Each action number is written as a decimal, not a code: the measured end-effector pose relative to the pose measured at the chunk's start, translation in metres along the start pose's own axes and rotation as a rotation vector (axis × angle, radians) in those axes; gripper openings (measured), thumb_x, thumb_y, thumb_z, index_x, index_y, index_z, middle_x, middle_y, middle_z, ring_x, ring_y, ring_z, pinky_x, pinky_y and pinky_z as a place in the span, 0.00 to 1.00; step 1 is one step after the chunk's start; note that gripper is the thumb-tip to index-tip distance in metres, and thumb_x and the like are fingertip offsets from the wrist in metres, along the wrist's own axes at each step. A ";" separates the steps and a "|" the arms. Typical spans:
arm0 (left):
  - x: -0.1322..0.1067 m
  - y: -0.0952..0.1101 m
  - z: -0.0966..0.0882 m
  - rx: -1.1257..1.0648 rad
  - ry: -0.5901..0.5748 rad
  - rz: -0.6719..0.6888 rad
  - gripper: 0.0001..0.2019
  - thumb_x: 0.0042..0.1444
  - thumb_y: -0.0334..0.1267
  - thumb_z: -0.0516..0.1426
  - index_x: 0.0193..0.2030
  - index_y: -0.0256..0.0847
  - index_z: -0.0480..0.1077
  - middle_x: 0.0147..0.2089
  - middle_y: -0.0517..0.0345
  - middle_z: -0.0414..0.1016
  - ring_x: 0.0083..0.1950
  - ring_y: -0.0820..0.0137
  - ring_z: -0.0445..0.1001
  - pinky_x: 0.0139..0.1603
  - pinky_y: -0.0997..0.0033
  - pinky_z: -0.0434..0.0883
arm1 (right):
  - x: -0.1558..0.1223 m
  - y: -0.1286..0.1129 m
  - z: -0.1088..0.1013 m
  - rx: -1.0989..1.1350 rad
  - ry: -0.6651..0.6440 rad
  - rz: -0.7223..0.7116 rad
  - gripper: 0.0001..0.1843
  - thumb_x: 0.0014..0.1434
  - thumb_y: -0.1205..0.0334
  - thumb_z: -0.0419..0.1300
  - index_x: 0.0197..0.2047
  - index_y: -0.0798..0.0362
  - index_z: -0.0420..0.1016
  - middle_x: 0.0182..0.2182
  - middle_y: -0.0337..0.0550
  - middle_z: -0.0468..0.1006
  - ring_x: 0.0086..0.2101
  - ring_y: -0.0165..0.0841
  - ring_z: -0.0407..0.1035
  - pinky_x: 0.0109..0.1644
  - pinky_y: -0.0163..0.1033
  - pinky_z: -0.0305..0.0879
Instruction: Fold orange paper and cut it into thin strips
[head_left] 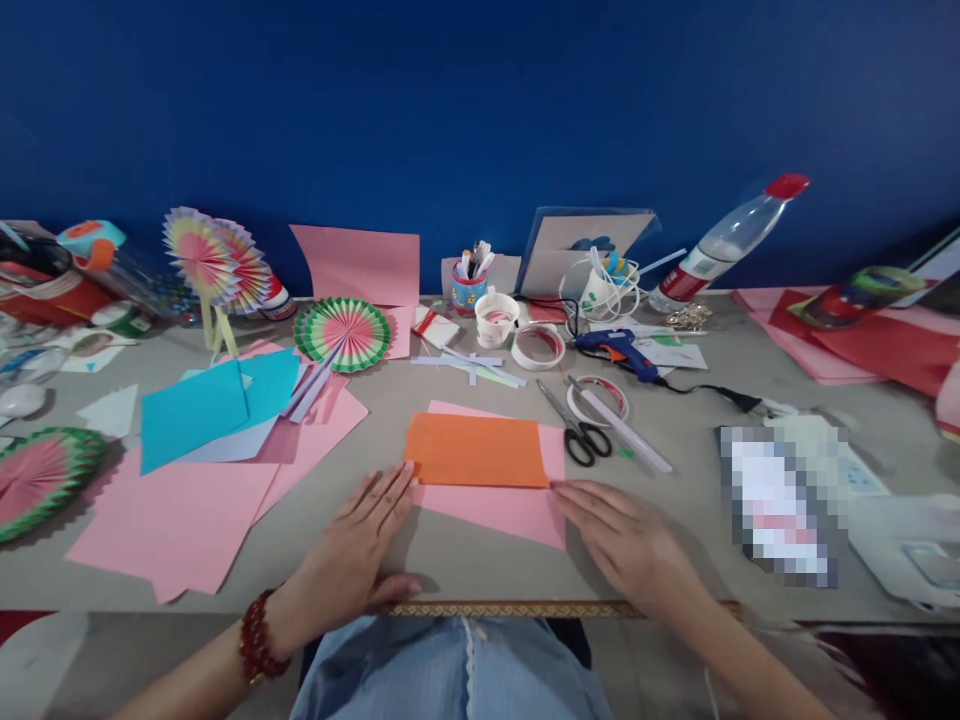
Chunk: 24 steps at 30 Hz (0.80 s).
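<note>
An orange sheet of paper (476, 450), which looks folded along its near edge, lies flat in front of me. Beneath it a pink sheet (495, 510) sticks out at an angle. My left hand (367, 545), with a red bead bracelet on the wrist, rests flat with its fingertips at the orange sheet's lower left corner. At the lower right corner are the fingertips of my right hand (626, 535), its fingers stretched out and close together. Black-handled scissors (583, 440) lie just right of the paper, beside a roll of tape (600, 400).
Pink sheets (187, 510) and blue sheets (195, 410) overlap on the left, near a pleated green-and-pink paper fan (345, 335). At the back are a pen cup (469, 290), a white tape roll (538, 346), a blue glue gun (619, 352) and a tilted bottle (727, 245).
</note>
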<state>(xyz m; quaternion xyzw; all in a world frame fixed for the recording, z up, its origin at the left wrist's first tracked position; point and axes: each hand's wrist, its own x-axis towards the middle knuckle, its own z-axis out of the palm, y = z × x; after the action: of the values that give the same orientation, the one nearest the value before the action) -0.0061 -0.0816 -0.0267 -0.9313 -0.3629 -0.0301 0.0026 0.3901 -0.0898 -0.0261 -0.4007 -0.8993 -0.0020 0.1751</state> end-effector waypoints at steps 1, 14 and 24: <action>0.000 0.000 0.000 -0.004 0.001 0.002 0.50 0.62 0.69 0.49 0.77 0.29 0.43 0.77 0.37 0.45 0.77 0.52 0.47 0.75 0.50 0.46 | 0.005 0.000 -0.003 0.017 0.046 0.025 0.27 0.65 0.74 0.50 0.64 0.52 0.70 0.56 0.47 0.78 0.55 0.40 0.71 0.57 0.47 0.71; -0.004 -0.001 -0.003 -0.152 0.101 -0.079 0.43 0.67 0.58 0.52 0.77 0.32 0.41 0.76 0.34 0.48 0.77 0.49 0.48 0.72 0.44 0.54 | 0.101 -0.038 0.029 0.026 -0.166 -0.061 0.18 0.65 0.71 0.58 0.58 0.56 0.74 0.45 0.52 0.80 0.43 0.41 0.73 0.47 0.48 0.71; 0.034 0.034 -0.020 -1.142 0.102 -0.237 0.25 0.72 0.48 0.47 0.71 0.43 0.55 0.62 0.44 0.72 0.57 0.65 0.76 0.50 0.68 0.77 | 0.106 -0.055 0.018 0.646 0.145 0.298 0.07 0.66 0.60 0.58 0.48 0.49 0.69 0.40 0.44 0.79 0.39 0.37 0.74 0.45 0.41 0.71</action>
<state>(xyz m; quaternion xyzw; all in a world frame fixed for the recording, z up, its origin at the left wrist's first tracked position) 0.0412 -0.0844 -0.0047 -0.7357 -0.3902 -0.2658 -0.4856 0.2794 -0.0479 -0.0020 -0.4500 -0.7706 0.2794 0.3545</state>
